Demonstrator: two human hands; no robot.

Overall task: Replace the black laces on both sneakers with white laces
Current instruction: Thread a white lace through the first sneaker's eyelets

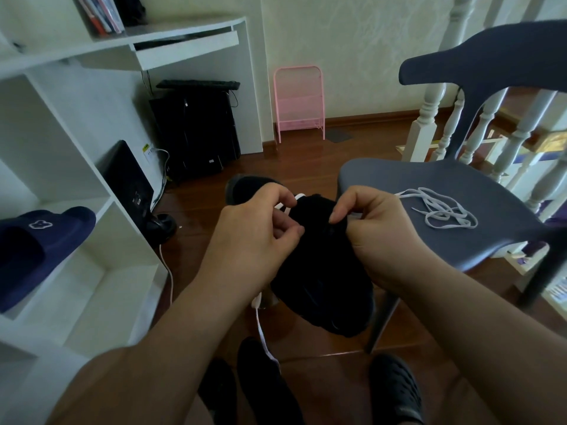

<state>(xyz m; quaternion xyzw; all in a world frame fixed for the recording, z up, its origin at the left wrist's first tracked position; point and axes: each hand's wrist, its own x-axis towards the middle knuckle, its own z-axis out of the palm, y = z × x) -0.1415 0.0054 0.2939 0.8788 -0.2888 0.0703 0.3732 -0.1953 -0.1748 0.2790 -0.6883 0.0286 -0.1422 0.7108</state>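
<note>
A black sneaker [322, 271] hangs in mid-air between my hands, over the wooden floor. My left hand [257, 237] pinches a white lace [287, 207] at the sneaker's left side; a loose end of that lace [262, 329] trails down toward the floor. My right hand [377, 234] pinches at the sneaker's upper right edge, thumb and forefinger together on it. A second dark sneaker [248, 187] lies on the floor just behind my left hand. Another white lace [441, 210] lies loose in a tangle on the grey chair seat [399, 176].
The grey chair stands at the right, with a white stair railing [429, 111] behind it. A white shelf unit [76, 185] at the left holds a navy slipper [40, 240]. Black computer gear [196, 127] and a pink rack [299, 99] stand at the back.
</note>
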